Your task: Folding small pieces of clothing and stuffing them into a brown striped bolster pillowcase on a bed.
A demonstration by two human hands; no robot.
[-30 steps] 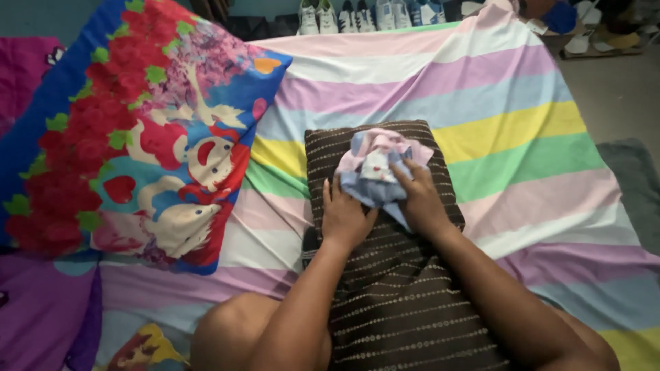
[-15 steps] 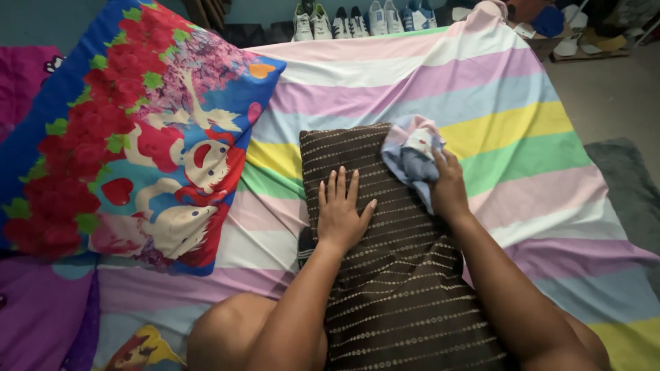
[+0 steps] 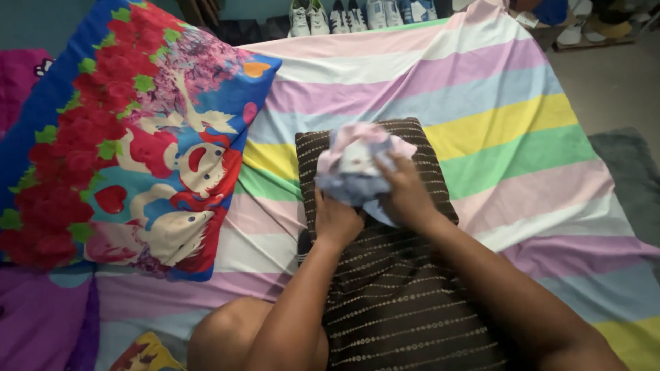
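Pale bundled cloth (image 3: pixel 357 165) held by both hands.

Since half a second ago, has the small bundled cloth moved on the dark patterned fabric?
Yes. The small bundled cloth shifted left, from the right edge of the dark patterned fabric to its top middle, between both hands.

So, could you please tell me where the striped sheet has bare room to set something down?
Bare: pastel striped sheet right of the dark brown patterned cloth, and above it. Crowded: the red-and-blue cartoon pillow left; both hands, left hand and right hand, bunch a pale crumpled garment.
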